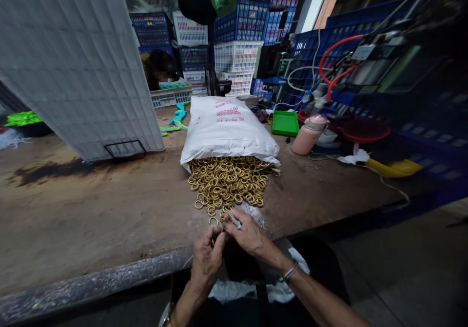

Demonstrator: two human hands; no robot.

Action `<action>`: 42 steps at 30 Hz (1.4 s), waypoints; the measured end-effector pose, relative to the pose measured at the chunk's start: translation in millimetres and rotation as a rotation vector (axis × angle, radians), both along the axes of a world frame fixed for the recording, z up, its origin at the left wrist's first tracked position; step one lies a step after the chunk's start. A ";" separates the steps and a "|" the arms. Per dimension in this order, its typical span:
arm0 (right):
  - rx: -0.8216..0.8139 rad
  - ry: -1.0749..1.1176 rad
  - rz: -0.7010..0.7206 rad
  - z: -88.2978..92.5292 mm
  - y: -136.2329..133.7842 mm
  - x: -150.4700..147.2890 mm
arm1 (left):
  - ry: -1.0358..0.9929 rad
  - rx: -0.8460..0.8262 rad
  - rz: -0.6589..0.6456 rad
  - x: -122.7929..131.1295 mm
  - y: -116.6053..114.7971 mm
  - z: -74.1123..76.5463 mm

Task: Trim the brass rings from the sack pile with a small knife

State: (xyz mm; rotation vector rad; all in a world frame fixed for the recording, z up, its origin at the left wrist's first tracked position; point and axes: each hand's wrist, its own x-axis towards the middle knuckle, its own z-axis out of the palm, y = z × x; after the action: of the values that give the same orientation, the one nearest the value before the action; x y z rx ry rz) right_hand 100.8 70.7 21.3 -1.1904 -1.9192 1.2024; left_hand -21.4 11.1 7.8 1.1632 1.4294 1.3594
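Note:
Brass-coloured rings (228, 183) spill in a heap from the mouth of a white woven sack (230, 127) lying on the table. In front of the heap, near the table's edge, my two hands meet at the fingertips. My left hand (206, 256) is closed, thumb against fingers, around a ring that is mostly hidden. My right hand (246, 234) pinches a slim, pale metallic tool (235, 221), whose kind I cannot make out. Its fingertips also touch the ring in the left hand. A loose ring (213, 221) lies just beyond the fingers.
A tall, pale ribbed panel (84, 68) stands at the left on the wooden table (109, 210). To the right are a green tray (285, 123), a pink bottle (310, 134) and a yellow scoop (393, 167). Stacked crates (237, 56) and another person (161, 68) are behind.

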 end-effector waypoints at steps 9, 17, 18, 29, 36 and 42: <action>-0.070 -0.009 -0.013 -5.2 2.1 -2.1 | -0.329 -0.216 -0.127 0.3 -0.8 -1.8; -0.116 0.077 0.000 -3.5 2.1 -2.4 | -0.559 -0.291 -0.171 -0.1 -1.5 -1.3; -0.110 0.071 0.002 -3.6 2.5 -1.7 | -0.565 -0.295 -0.164 0.3 -1.3 -0.9; 0.260 -0.375 0.126 -9.2 -11.7 10.8 | -0.433 -0.260 -0.097 0.4 3.1 3.0; 0.311 -0.545 0.170 -15.3 -18.8 13.9 | -0.334 -0.211 -0.059 1.5 1.1 2.3; 0.283 -0.714 0.004 -25.1 2.3 21.2 | -0.454 -0.232 -0.167 -1.9 -13.9 11.6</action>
State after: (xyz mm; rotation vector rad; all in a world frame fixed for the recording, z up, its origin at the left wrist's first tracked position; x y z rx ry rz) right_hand 122.0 73.0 -3.8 -1.5848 -2.4845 0.4893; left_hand -23.2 -2.8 19.5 0.7446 1.1001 1.2071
